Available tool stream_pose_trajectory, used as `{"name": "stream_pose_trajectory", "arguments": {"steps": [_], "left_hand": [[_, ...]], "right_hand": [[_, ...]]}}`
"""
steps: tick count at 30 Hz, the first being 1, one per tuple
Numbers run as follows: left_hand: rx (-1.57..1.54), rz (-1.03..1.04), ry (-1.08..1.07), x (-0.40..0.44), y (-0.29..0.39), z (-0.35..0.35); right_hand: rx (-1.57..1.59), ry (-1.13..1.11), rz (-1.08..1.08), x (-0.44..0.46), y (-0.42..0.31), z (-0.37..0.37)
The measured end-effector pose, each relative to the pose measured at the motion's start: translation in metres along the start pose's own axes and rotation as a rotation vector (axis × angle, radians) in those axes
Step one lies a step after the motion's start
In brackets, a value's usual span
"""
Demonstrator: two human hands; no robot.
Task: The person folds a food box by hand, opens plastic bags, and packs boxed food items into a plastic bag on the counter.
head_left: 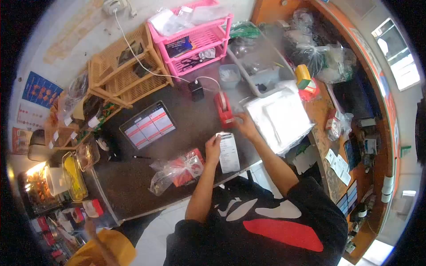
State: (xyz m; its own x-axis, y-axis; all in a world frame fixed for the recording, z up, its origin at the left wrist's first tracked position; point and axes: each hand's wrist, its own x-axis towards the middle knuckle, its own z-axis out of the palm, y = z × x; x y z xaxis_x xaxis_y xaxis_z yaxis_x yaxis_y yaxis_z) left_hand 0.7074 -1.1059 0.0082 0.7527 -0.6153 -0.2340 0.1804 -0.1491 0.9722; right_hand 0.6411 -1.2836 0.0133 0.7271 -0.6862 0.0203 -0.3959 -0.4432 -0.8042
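Observation:
My left hand [213, 150] is closed on the upper left edge of a white printed receipt [229, 156], which hangs toward the table's front edge. At the front end of a red tape dispenser [225, 116] is my right hand [245, 126], fingers bent together in a pinch. Whether a strip of tape lies between those fingers is too small to tell. Left of my left hand, a clear plastic bag [160, 178] with a red box [188, 166] in it lies on the dark table [133, 190].
A tablet [148, 125] and a pen [142, 157] lie to the left. Behind stand a pink rack [195, 44], a tan rack [120, 66] and a grey bin [277, 77]. White plastic bags [282, 117] are stacked right. Another person's yellow sleeve [108, 248] shows lower left.

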Motion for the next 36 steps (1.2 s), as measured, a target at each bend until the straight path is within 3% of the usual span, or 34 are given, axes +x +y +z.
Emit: {"name": "stream_pose_trajectory", "arguments": {"steps": [1,4,7,10,13,15,17,19,21,24,27,30,32,34,36], "left_hand": [[0.026,-0.009,0.003,0.007,-0.011,0.003],[0.034,-0.020,0.032,0.025,-0.050,0.014],[0.168,-0.044,0.061,0.023,-0.033,0.013],[-0.024,-0.011,0.063,0.017,-0.026,0.020],[-0.408,-0.161,-0.050,0.017,-0.040,0.034],[-0.215,-0.154,-0.053,0.006,-0.021,0.040],[-0.129,-0.152,-0.063,-0.002,-0.015,0.037],[-0.159,-0.151,-0.094,-0.003,-0.022,0.034],[-0.111,-0.168,-0.071,0.002,-0.048,0.033],[-0.119,-0.248,-0.075,-0.010,-0.062,0.034],[0.008,-0.275,-0.049,-0.015,-0.052,0.038],[0.191,-0.259,-0.014,-0.010,-0.048,0.038],[0.342,-0.223,-0.044,-0.006,-0.040,0.043],[0.394,-0.173,-0.045,-0.024,-0.045,0.036],[0.332,-0.044,0.005,-0.023,-0.043,0.031]], "right_hand": [[-0.023,-0.059,0.015,0.017,0.015,0.011],[0.018,-0.301,0.401,0.040,0.013,0.022],[0.706,-0.179,0.338,0.017,-0.016,0.007],[0.200,-0.084,0.363,-0.035,-0.073,-0.030],[-0.017,-0.065,0.409,-0.078,0.014,0.019],[-0.064,-0.186,0.509,-0.083,-0.010,0.006],[-0.283,-0.123,0.358,-0.092,0.015,0.021],[-0.237,-0.061,0.376,-0.093,0.025,0.012],[0.079,-0.023,0.536,-0.082,0.013,-0.012],[0.203,0.169,0.201,-0.049,0.048,0.011],[0.198,-0.035,0.237,-0.020,0.023,0.022],[0.040,-0.051,0.248,-0.009,0.035,0.039],[-0.535,0.236,0.111,-0.011,0.081,0.072],[-0.472,0.258,0.124,-0.035,0.090,0.079],[0.202,0.013,0.261,-0.038,0.064,0.058]]}}
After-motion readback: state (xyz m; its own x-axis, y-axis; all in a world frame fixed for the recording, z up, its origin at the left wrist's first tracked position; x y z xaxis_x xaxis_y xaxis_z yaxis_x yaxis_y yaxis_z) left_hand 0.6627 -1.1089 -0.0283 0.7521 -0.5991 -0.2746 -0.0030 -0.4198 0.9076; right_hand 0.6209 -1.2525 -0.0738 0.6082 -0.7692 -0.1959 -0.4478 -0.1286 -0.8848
